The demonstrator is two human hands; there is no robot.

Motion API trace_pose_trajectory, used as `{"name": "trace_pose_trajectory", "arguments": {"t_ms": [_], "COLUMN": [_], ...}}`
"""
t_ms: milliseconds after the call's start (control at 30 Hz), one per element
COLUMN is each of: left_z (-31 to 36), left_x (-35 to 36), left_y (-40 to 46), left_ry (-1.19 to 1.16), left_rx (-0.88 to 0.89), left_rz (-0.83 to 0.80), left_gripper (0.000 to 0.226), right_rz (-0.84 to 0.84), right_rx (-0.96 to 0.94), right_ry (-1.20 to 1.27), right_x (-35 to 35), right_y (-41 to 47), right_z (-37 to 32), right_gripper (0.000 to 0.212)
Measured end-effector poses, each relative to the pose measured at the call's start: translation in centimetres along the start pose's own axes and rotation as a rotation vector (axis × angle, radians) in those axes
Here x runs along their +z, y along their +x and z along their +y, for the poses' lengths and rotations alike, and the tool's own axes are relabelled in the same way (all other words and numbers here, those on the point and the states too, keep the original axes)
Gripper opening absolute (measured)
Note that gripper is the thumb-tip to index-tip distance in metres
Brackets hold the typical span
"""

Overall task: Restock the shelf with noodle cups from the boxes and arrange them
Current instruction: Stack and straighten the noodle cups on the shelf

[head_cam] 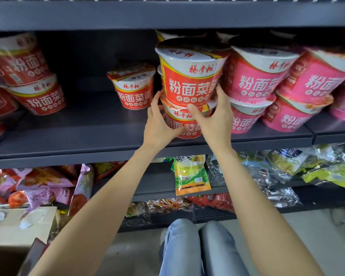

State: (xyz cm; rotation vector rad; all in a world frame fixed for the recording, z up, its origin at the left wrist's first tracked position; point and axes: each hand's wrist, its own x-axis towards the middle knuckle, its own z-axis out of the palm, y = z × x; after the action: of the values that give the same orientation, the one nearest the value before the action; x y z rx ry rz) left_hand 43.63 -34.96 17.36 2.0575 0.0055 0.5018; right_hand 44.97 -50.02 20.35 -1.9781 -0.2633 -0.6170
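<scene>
A red noodle cup (189,76) stands on top of another red noodle cup (179,124) at the front of the dark shelf (88,132). My left hand (159,124) grips the lower cup from its left side, fingertips reaching up to the upper cup's base. My right hand (213,114) grips the stack from the right, thumb across the lower cup's lid and fingers on the upper cup's side. A single red cup (133,86) sits further back to the left. More red cups (28,80) are stacked at the far left.
Pink noodle cups (267,82) are stacked two high right of the stack, touching it. Bare shelf lies between the left red cups and the middle. An open cardboard box (18,226) is at lower left. Snack bags (191,174) fill the lower shelves. My knees are on the floor.
</scene>
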Motion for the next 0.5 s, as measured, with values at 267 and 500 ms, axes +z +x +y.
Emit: {"name": "trace_pose_trajectory", "arguments": {"t_ms": [267, 500], "left_z": [0.7, 1.4], "left_x": [-0.4, -0.9], "left_y": [0.5, 0.8], "left_ry": [-0.063, -0.072], "left_rx": [0.004, 0.036], "left_rz": [0.044, -0.010], "left_gripper": [0.094, 0.108], "right_rz": [-0.104, -0.115], "right_rx": [0.013, -0.009], "right_ry": [0.069, 0.055], "right_x": [-0.4, -0.4], "right_y": [1.1, 1.3], "right_z": [0.4, 0.6], "right_gripper": [0.081, 0.076]}}
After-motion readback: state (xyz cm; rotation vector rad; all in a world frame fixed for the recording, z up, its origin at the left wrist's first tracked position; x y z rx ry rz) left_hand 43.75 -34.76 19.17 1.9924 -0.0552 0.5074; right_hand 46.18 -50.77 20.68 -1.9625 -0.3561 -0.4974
